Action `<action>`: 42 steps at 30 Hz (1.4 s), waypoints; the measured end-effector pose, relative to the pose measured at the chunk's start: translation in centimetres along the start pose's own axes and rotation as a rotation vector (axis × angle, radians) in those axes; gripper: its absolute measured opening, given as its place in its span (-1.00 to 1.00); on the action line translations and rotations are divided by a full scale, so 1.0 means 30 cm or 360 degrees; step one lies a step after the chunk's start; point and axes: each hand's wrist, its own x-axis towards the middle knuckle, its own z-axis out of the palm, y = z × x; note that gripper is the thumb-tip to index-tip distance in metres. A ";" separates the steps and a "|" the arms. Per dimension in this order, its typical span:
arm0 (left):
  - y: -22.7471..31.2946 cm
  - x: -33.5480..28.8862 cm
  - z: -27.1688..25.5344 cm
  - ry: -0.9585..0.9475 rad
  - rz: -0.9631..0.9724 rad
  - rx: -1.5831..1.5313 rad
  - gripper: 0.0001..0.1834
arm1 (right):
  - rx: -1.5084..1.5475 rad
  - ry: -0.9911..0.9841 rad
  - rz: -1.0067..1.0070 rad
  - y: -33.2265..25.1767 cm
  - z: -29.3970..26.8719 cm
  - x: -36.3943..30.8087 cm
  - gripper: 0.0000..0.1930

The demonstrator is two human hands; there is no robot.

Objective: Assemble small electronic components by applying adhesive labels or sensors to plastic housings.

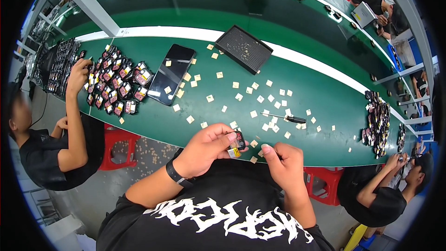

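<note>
My left hand [204, 151] is closed around a small black-cased electronic unit [239, 140], pinched between thumb and fingers over the near table edge. A yellow-and-white piece [233, 152], which looks like a small battery pack, shows at the unit's lower side. Just right of it, my right hand [284, 165] is curled with the thumb against the index finger; whatever it may hold is too small or hidden to tell. Beyond the hands, a screwdriver [295, 119] with a black handle lies on the green table [213, 121] among several small pale square pieces [236, 85].
A pile of similar units [114, 79] stands left, beside a dark smartphone [172, 74]. Behind sits a black perforated tray [244, 49] with tiny parts. Another pile [377, 123] is at right. A conveyor belt [223, 7] runs beyond; co-workers sit on both sides.
</note>
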 end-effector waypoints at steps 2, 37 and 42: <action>0.001 0.002 0.011 0.0068 0.0060 0.0087 -0.75 | 0.0130 0.0013 -0.0004 -0.016 0.011 -0.002 -0.67; -0.070 -0.045 0.079 0.0305 0.1037 0.1282 -0.71 | 0.1979 -0.0586 0.0806 0.002 0.040 -0.020 -0.85; -0.076 -0.049 0.070 0.0247 0.0846 0.1086 -0.69 | 0.1957 -0.0618 0.0785 0.020 0.049 -0.020 -0.85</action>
